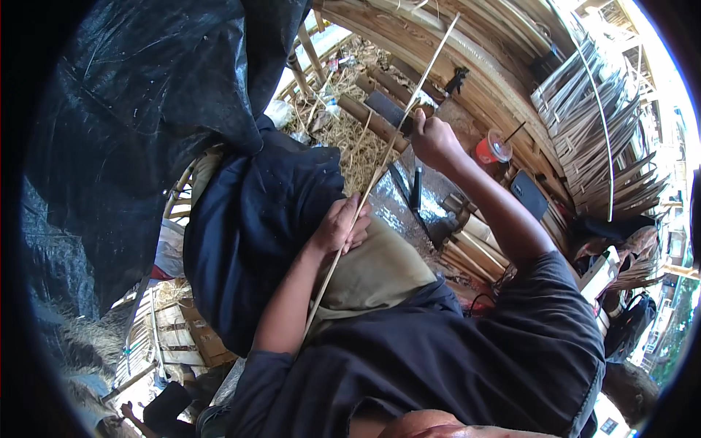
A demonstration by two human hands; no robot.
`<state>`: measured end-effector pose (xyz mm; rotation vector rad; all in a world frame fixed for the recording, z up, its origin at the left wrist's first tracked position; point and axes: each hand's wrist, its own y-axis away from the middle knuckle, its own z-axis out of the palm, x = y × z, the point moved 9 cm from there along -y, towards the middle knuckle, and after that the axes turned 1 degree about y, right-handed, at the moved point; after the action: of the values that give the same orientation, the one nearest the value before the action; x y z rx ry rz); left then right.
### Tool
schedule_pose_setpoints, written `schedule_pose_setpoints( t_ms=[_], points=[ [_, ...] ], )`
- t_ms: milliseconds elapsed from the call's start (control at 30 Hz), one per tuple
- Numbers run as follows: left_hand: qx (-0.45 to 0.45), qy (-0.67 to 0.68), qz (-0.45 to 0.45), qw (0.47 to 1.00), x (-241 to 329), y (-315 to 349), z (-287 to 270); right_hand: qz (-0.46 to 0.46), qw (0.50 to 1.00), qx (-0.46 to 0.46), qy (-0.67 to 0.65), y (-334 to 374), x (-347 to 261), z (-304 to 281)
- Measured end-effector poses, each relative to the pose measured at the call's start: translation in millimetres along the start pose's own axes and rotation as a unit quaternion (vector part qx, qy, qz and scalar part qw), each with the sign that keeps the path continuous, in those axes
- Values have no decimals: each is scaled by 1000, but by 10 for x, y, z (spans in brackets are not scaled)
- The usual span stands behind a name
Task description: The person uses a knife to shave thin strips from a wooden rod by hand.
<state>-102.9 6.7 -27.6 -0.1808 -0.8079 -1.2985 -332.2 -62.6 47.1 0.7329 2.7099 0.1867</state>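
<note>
My left hand (341, 225) is closed round a long, thin, pale bamboo strip (382, 162) above my lap. The strip slants from beside my left forearm up to the far right. Farther along it, my right hand (436, 142) makes a fist, its thumb uppermost beside the strip. A wide, dark, flat knife blade (387, 109) reaches leftward from this fist and meets the strip; the fingers hide its handle. Between my hands and a little to the right, a black-handled tool (417, 188) and a dark blade (403, 191) lie on a shiny surface.
Split bamboo pieces (475, 252) lie near my right elbow. Beyond that forearm are a red drink cup (493, 148) with a straw and a dark phone (528, 195). Palm thatch (599, 124) leans at the right. A black tarp (146, 109) hangs left. Straw and shavings (358, 157) cover the ground.
</note>
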Motion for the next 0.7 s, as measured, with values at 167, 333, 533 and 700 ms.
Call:
schedule_pose_setpoints(
  t_ms=[167,333,533,700],
  points=[
    [21,2,-5,1000,22,73,65,108,982,141,-66,-279,529,-637],
    [27,-29,-1,999,19,29,17,24,999,-4,-24,133,47,41],
    [23,-16,0,1000,84,-14,31,62,992,78,-79,141,162,-170],
    [46,-18,7,999,22,80,-74,87,992,46,-76,35,244,-119]
  ],
)
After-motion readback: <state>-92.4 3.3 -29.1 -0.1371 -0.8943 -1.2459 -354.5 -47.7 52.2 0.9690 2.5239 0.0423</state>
